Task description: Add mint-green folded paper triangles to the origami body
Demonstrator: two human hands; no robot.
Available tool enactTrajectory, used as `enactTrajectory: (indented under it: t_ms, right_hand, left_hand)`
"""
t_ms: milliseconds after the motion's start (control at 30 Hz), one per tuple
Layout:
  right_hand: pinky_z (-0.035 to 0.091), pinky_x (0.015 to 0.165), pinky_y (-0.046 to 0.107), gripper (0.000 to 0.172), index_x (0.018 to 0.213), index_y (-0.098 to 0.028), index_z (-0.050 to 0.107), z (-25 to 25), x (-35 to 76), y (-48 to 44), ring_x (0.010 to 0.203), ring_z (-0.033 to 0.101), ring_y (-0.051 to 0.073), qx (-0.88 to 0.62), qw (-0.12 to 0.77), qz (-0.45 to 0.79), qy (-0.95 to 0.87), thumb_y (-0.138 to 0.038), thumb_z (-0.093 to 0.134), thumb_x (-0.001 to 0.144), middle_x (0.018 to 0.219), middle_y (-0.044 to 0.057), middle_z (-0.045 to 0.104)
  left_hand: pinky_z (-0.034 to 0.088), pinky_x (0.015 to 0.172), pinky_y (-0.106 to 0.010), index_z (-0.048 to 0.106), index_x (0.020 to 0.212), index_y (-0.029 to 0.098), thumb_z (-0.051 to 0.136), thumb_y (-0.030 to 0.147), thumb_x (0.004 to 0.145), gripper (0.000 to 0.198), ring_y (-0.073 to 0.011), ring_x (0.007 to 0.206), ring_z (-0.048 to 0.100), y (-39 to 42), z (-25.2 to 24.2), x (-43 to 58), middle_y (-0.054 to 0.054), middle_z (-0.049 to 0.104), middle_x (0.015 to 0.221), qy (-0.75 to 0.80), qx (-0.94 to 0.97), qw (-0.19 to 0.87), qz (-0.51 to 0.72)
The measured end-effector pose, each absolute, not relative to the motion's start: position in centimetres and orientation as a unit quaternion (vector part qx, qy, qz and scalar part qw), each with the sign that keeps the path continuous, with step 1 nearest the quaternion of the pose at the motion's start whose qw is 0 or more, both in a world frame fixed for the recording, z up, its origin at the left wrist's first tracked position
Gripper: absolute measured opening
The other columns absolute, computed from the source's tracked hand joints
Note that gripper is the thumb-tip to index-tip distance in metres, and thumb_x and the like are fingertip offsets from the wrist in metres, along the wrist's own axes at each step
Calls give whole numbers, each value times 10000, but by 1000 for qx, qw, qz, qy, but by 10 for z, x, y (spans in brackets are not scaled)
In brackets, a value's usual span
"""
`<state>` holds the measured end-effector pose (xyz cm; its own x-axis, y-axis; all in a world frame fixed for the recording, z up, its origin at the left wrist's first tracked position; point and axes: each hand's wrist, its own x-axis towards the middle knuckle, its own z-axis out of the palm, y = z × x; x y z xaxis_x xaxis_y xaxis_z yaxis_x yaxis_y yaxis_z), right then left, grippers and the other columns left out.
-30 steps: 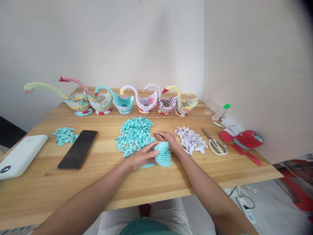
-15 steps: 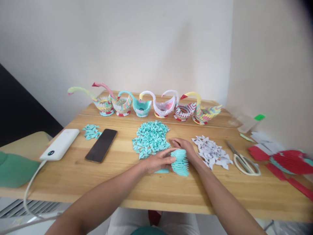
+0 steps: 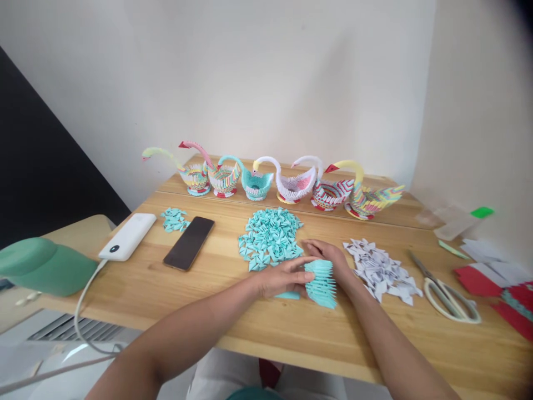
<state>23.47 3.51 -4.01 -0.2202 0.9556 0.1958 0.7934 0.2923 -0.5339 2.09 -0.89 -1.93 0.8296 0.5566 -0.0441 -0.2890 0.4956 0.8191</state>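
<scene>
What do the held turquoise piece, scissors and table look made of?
Turquoise piece: likely matte paper; rows of folded points show. Scissors: greyish blades look metal; smooth cream handles, probably plastic. Table: wood or wood-look laminate, low sheen; grain visible.

- Light wood counter (image 3: 225, 239) with visible grain, filling most of the lower frame, thin seam running across towards the back
- Six paper swans (image 3: 257, 187) lined up across the middle of the frame, mixed colours
- Big heap of turquoise folded pieces (image 3: 270, 236) dead centre, plus a smaller turquoise batch (image 3: 174, 220) centre left
- Flat turquoise strip (image 3: 288, 295) just below centre
- Dark phone (image 3: 189, 244) and white power bank (image 3: 129, 236), left side
- Pale lilac folded bits (image 3: 378, 269) right of centre, scissors (image 3: 430, 278) just beside them
- Green-capped clear container (image 3: 458, 225) and red paper (image 3: 478, 279), far right
</scene>
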Motion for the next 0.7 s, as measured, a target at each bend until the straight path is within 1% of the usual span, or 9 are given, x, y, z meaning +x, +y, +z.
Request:
enactTrajectory:
  t_ms: [133, 233, 433, 700]
  right_hand:
    - [545, 839, 378, 340, 1071, -240, 739, -39, 234, 34, 997, 718, 284, -572, 251, 163, -764, -353, 449, 936, 1127, 85, 762]
    - [547, 837, 374, 347, 1070, -227, 739, -38, 234, 34, 991, 719, 284, -569, 252, 159, -767, -347, 441, 938, 1132, 95, 760]
    - [552, 841, 380, 366, 1038, -214, 744, -36, 233, 33, 960, 723, 287, -568, 241, 153, -772, -369, 424, 952, 1106, 93, 767]
    - [561, 828, 373, 349, 1049, -222, 741, -35, 232, 32, 961, 726, 286, -566, 251, 145, -772, -363, 437, 950, 1106, 89, 768]
  left_hand:
    - [464, 836, -335, 585, 1333, 282, 846, 479, 667, 742, -170, 915, 596, -8, -22, 22, -74, 606, 1080, 150, 429, 856, 247]
    - [458, 848, -339, 572, 1346, 276, 840, 477, 677, 748, -161, 906, 590, -7, -23, 23, -76, 607, 1089, 149, 430, 855, 248]
    - [446, 844, -356, 570, 1339, 269, 836, 470, 683, 736, -170, 900, 587, -8, -19, 21, -67, 587, 1053, 153, 436, 853, 243]
    - [444, 846, -353, 557, 1357, 267, 850, 512, 641, 811, -170, 909, 577, -8, -17, 21, -64, 563, 1069, 160, 442, 850, 239]
